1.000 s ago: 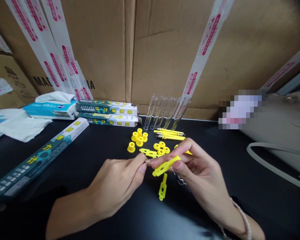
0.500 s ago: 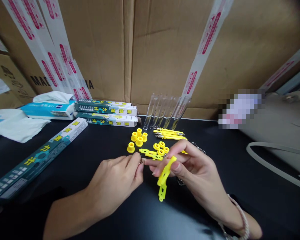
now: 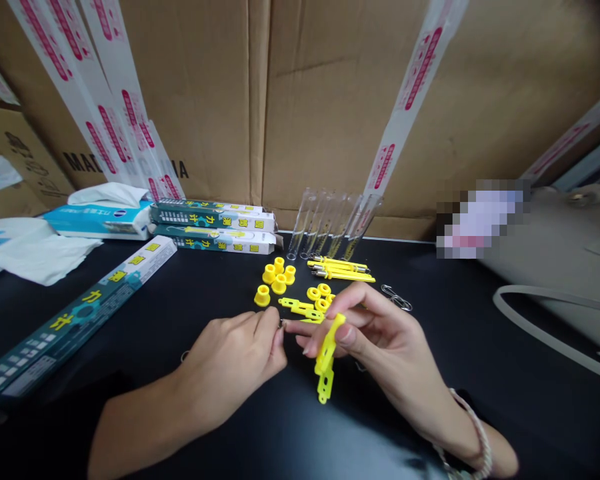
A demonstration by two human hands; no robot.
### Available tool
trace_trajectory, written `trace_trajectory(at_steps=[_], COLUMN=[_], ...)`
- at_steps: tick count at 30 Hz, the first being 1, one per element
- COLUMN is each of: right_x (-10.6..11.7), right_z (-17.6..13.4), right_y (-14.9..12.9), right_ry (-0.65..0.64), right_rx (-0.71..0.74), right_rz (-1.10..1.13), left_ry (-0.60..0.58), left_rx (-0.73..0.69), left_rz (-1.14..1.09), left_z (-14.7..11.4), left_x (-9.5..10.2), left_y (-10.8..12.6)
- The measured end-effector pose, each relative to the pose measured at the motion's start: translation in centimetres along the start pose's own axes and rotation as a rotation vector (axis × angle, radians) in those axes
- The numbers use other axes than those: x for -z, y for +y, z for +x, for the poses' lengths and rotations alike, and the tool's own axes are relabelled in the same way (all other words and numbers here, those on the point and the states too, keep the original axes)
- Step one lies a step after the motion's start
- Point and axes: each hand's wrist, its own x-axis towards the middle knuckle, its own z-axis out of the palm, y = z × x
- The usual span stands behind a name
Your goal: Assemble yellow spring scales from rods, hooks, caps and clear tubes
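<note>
My left hand point(image 3: 230, 353) is closed in a pinch above the black table. A dark, tiny bit of something shows at its fingertips, too small to name, and a fingertip of my right hand reaches up to it. Between thumb and forefinger, my right hand point(image 3: 380, 340) grips yellow slotted plastic strips point(image 3: 325, 367), which hang down with a small hole at the lower end. A thin curved metal wire point(image 3: 184, 357) peeks out left of my left hand. Just beyond the fingers lie more yellow slotted strips point(image 3: 300, 307), partly covered by my right hand.
Several yellow flanged caps point(image 3: 279, 283), yellow rings point(image 3: 323, 289), yellow rods with springs point(image 3: 340, 268) and clear tubes point(image 3: 330, 227) lie behind. Metal hooks point(image 3: 397, 298) are at right. Printed boxes point(image 3: 213, 220), a long box point(image 3: 80, 320) and tissues point(image 3: 97, 220) stand left; a cardboard box point(image 3: 320, 133) closes the back.
My right hand has shifted slightly left, uncovering the metal hooks behind it. The yellow strips tilt a little differently. My left hand stays nearly still.
</note>
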Motion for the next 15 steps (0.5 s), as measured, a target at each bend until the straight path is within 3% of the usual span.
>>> trace_trajectory(at_steps=[15], right_x=[0.76], right_z=[-0.1], right_y=[0.6], right_ry=[-0.022], right_rx=[-0.066], right_rz=[0.076], left_ry=[0.045], left_rx=[-0.061], left_rz=[-0.003], left_z=[-0.05], left_x=[0.02], left_y=[0.09])
